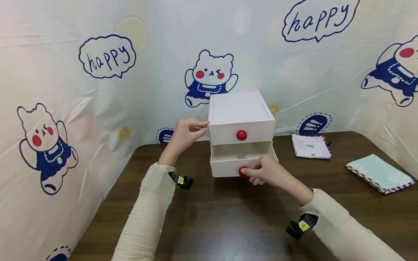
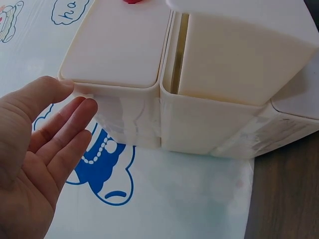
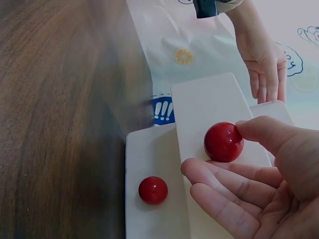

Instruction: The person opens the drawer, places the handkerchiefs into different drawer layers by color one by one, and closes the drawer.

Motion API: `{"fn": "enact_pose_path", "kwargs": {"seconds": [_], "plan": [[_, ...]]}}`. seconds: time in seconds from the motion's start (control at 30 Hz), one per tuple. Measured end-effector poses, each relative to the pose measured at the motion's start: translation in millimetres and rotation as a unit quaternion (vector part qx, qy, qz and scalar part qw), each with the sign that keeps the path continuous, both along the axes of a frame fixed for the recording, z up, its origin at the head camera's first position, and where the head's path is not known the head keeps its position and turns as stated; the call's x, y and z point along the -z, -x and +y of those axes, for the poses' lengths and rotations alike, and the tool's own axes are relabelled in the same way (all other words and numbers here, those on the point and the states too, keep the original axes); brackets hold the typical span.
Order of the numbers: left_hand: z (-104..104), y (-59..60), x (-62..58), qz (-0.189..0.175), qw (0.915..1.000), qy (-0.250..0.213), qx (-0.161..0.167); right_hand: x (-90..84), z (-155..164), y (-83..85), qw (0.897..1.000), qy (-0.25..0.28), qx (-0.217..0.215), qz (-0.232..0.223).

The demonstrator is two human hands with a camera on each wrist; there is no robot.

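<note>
A white drawer cabinet (image 1: 241, 106) with red round knobs stands on the table. One drawer (image 1: 225, 168) under its top drawer (image 1: 225, 134) is pulled out, and the part of its inside that shows is bare. My right hand (image 1: 266, 170) pinches that drawer's red knob (image 3: 224, 142) between thumb and fingers. Another drawer with a red knob (image 3: 153, 190) shows beside it in the right wrist view, pushed in. At the cabinet's left front edge, my left hand (image 1: 189, 132) rests its thumb tip on the corner, its fingers (image 2: 75, 119) nearly straight along the side wall.
Two folded cloths lie to the right of the cabinet: a pink-and-white one (image 1: 311, 146) and a pale green one with daisies (image 1: 380, 173). A printed curtain (image 1: 156, 72) hangs behind the brown wooden table (image 1: 209, 224).
</note>
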State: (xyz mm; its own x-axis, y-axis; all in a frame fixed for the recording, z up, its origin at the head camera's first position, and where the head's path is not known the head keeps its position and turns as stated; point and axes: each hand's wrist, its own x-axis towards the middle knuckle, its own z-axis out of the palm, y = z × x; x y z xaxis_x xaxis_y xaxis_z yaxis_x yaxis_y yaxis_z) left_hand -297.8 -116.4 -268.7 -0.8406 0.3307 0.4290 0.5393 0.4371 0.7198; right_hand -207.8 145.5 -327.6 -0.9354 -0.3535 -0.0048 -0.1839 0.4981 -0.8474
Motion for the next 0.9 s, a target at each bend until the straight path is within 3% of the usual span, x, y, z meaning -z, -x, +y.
{"fn": "enact_pose_path", "kwargs": {"seconds": [0.9], "plan": [[-0.2,1.6,2.5,0.009,0.9999,-0.006,0.005,-1.1,-3.1,-28.3,0.999,-0.040,-0.021,0.030]]}}
